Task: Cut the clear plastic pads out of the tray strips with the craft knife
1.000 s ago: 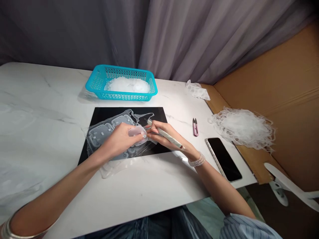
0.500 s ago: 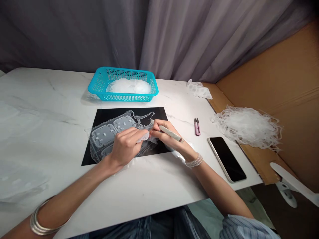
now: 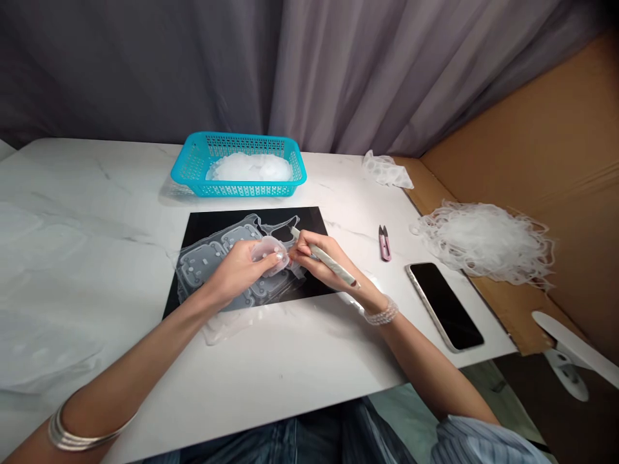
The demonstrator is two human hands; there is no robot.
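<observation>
A black mat [image 3: 309, 219] lies on the white marble table [image 3: 300, 361]. On it rests a translucent moulded silicone sheet [image 3: 200, 264] with several rounded pieces joined by flash. My left hand [image 3: 239, 270] pinches one small translucent piece [image 3: 271, 248] lifted off the sheet. My right hand [image 3: 322, 261] is closed around a slim white pen-shaped knife [image 3: 325, 258], its tip at the edge of that piece. Both hands meet over the mat's middle.
A turquoise basket [image 3: 193, 164] with white pieces stands behind the mat. Pink thread snips [image 3: 383, 243] and a dark phone [image 3: 445, 305] lie to the right. A heap of white trimmings [image 3: 483, 241] sits on cardboard [image 3: 546, 174]. A crumpled clear scrap [image 3: 387, 171] lies at the back.
My left hand has turned the small piece so its face shows more. The knife has tilted, its tip now pointing up-left. The camera view shifted slightly.
</observation>
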